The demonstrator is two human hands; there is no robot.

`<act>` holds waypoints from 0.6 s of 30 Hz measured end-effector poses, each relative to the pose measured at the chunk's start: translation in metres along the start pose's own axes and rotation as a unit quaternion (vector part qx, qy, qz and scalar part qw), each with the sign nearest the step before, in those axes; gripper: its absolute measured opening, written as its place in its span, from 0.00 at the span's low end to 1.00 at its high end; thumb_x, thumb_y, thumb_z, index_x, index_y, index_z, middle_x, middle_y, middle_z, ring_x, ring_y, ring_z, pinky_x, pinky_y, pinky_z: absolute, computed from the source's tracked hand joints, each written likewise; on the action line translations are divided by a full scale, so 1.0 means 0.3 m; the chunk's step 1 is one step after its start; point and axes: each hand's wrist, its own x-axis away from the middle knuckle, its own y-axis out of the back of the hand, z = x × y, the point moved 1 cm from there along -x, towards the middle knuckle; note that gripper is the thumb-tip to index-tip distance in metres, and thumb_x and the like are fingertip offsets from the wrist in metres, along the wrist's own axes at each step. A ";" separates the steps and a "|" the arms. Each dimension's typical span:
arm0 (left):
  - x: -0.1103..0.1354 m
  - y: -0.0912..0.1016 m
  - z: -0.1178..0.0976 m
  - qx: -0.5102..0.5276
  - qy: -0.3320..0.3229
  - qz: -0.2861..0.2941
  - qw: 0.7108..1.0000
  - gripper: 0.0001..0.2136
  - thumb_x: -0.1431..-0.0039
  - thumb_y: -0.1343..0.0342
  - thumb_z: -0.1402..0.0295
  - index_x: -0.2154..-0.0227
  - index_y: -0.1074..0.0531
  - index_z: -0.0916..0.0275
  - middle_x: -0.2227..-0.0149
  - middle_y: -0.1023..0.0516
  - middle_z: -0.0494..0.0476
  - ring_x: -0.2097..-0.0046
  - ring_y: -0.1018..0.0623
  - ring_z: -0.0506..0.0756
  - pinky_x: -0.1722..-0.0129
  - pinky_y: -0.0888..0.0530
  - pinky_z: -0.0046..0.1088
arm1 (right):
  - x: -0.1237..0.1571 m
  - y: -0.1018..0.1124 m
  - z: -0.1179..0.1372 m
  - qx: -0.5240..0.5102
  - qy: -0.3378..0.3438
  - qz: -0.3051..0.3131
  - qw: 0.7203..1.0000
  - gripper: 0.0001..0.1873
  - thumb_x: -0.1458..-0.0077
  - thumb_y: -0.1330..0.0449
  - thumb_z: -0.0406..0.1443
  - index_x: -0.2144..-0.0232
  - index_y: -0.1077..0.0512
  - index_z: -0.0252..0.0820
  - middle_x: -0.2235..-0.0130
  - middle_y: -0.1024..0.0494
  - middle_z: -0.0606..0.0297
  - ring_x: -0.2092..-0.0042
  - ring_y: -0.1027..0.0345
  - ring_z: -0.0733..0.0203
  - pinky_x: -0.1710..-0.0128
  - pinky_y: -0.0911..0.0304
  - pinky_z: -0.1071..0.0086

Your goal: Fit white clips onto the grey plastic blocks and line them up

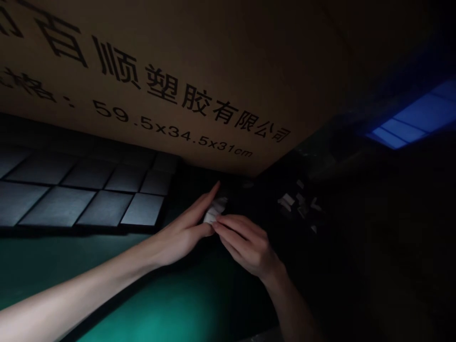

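A small white piece (215, 209), pale and folded or ridged in look, sits between my two hands; its exact kind is too dark to tell. My left hand (188, 230) closes on it from the left, thumb below and fingers along the far side. From the right, my right hand (249, 244) has its fingers pinched together at the near edge of the piece. Whether those fingertips hold the white piece or something smaller is hidden. Both hands are over the dark part of the green table (160, 304).
Behind the hands stands a large cardboard box (199, 137) with black printing. Rows of flat grey square pieces (142, 209) lie at the left. Several small white scraps (287, 200) are scattered to the right. A blue lit panel (416, 118) shows at the upper right.
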 end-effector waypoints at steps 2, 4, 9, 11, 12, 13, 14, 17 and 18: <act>-0.001 0.004 -0.008 0.022 0.023 0.000 0.999 0.39 0.45 0.46 0.67 0.30 0.51 0.45 0.28 0.51 0.40 0.27 0.55 0.63 0.29 0.57 0.46 | -0.003 -0.003 -0.003 -0.020 -0.003 -0.007 1.000 0.24 0.42 0.40 0.22 0.44 0.28 0.39 0.53 0.19 0.55 0.50 0.24 0.55 0.51 0.22 0.63; -0.001 0.008 -0.016 0.032 0.037 0.000 0.999 0.40 0.46 0.45 0.68 0.30 0.51 0.46 0.27 0.51 0.42 0.27 0.54 0.64 0.29 0.55 0.46 | -0.007 -0.008 -0.005 -0.034 0.001 -0.015 0.999 0.21 0.43 0.40 0.21 0.48 0.25 0.36 0.54 0.19 0.52 0.50 0.25 0.55 0.52 0.22 0.63; -0.001 0.014 -0.018 0.082 0.075 0.000 0.994 0.40 0.48 0.46 0.70 0.31 0.50 0.44 0.30 0.42 0.47 0.31 0.41 0.67 0.34 0.40 0.50 | -0.008 -0.030 -0.013 -0.096 -0.040 -0.011 0.995 0.23 0.38 0.45 0.23 0.45 0.27 0.44 0.53 0.20 0.58 0.50 0.26 0.58 0.53 0.22 0.62; -0.003 0.015 -0.014 0.118 0.099 -0.001 0.988 0.41 0.49 0.46 0.70 0.31 0.51 0.43 0.33 0.35 0.48 0.35 0.33 0.67 0.38 0.33 0.48 | -0.006 -0.038 -0.021 -0.119 -0.054 0.002 0.991 0.25 0.37 0.46 0.23 0.43 0.29 0.48 0.51 0.20 0.60 0.49 0.26 0.58 0.51 0.23 0.60; -0.005 0.015 -0.014 0.133 0.107 -0.002 0.985 0.42 0.49 0.46 0.70 0.30 0.52 0.43 0.35 0.32 0.49 0.38 0.30 0.65 0.40 0.31 0.46 | -0.005 -0.040 -0.024 -0.118 -0.053 0.007 0.992 0.25 0.38 0.46 0.23 0.42 0.30 0.48 0.50 0.20 0.60 0.47 0.27 0.57 0.50 0.24 0.59; -0.007 0.014 -0.015 0.149 0.113 -0.002 0.982 0.43 0.49 0.46 0.69 0.30 0.52 0.43 0.38 0.29 0.49 0.40 0.27 0.64 0.41 0.29 0.44 | -0.005 -0.041 -0.027 -0.111 -0.047 0.007 0.993 0.26 0.38 0.46 0.23 0.42 0.30 0.47 0.50 0.20 0.60 0.46 0.28 0.56 0.49 0.24 0.57; -0.009 0.013 -0.017 0.165 0.117 -0.003 0.979 0.43 0.49 0.46 0.69 0.30 0.53 0.44 0.41 0.26 0.50 0.42 0.25 0.63 0.43 0.28 0.42 | -0.005 -0.042 -0.028 -0.101 -0.040 0.002 0.994 0.26 0.39 0.45 0.22 0.43 0.29 0.46 0.50 0.20 0.60 0.45 0.29 0.55 0.49 0.25 0.56; -0.013 0.006 -0.031 0.187 0.125 -0.009 0.974 0.40 0.43 0.44 0.63 0.30 0.54 0.46 0.47 0.21 0.54 0.46 0.23 0.61 0.45 0.27 0.39 | -0.003 -0.037 -0.030 -0.083 -0.042 -0.052 0.994 0.25 0.43 0.45 0.22 0.48 0.24 0.46 0.53 0.18 0.61 0.48 0.27 0.53 0.53 0.24 0.55; -0.014 0.004 -0.035 0.180 0.124 -0.017 0.976 0.38 0.41 0.44 0.60 0.30 0.53 0.47 0.46 0.22 0.55 0.46 0.23 0.61 0.46 0.26 0.39 | -0.002 -0.034 -0.032 -0.085 -0.051 -0.080 0.992 0.24 0.43 0.46 0.22 0.51 0.23 0.47 0.56 0.17 0.62 0.51 0.25 0.54 0.56 0.23 0.56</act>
